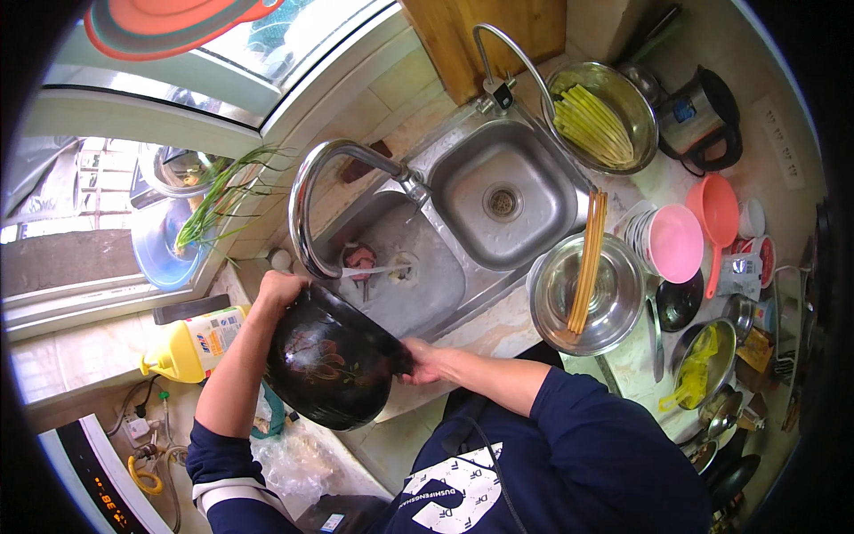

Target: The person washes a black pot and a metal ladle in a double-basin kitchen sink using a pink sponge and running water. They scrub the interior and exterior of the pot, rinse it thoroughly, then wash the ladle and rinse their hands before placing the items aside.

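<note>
A dark, glossy pot [327, 364] with a painted flower pattern is tilted on its side at the front edge of the sink, its mouth towards the left basin. My left hand [283, 288] grips its upper left rim. At the opposite side, my right hand [425, 362] holds the pot by a handle or rim, partly hidden by the fingers. Water streams from the curved chrome faucet [310, 193] just beyond the pot. It runs into the left basin [427, 280], where a pinkish item [360, 260] lies near the drain. The inside of the pot is hidden from me.
Beside it is the right basin [467, 227]. Wooden chopsticks [588, 267] lie across a steel bowl [617, 334] at right. Behind stand a bowl of green stalks [590, 127] and an electric kettle [694, 120]. A yellow pump bottle [177, 347] lies near my left forearm.
</note>
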`<state>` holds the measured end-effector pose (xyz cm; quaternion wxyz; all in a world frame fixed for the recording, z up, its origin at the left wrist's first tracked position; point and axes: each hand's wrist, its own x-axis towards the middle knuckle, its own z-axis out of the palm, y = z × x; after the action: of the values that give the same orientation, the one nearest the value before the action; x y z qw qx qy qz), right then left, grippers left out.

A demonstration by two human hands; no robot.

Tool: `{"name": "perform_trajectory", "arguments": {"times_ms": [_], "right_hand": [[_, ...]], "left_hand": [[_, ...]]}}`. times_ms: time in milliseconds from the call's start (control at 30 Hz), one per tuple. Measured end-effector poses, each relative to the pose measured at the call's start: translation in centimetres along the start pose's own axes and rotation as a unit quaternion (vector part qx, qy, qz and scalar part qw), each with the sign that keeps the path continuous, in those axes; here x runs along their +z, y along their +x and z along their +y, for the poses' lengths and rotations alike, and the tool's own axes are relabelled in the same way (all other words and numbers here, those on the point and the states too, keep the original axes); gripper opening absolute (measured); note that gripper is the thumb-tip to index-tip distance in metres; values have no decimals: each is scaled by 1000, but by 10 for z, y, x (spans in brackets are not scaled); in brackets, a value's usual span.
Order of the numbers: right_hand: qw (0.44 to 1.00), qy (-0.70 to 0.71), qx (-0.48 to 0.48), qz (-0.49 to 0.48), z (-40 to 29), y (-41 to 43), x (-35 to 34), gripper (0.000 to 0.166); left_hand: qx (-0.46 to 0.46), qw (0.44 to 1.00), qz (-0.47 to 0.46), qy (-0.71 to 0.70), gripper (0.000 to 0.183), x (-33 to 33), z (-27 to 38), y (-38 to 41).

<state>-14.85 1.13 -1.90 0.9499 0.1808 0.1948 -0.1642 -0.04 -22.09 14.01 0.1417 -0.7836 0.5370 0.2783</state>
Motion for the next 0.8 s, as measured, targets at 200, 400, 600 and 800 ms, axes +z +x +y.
{"name": "perform_trajectory", "arguments": {"times_ms": [200,400,600,800], "right_hand": [[1000,14,7,-1,10,-4,12,25],[996,49,14,-76,18,1,-3,25],[999,19,11,-41,17,-7,2,23],[991,-70,-59,95,-17,-42,16,18]], "left_hand": [[-4,1000,15,4,20,-4,-7,-3],[1,1000,-4,14,22,-2,-1,-10],[-8,1000,2,8,25,-2,-4,-11],[34,983,-16,-178,19,-8,7,-30]]}}
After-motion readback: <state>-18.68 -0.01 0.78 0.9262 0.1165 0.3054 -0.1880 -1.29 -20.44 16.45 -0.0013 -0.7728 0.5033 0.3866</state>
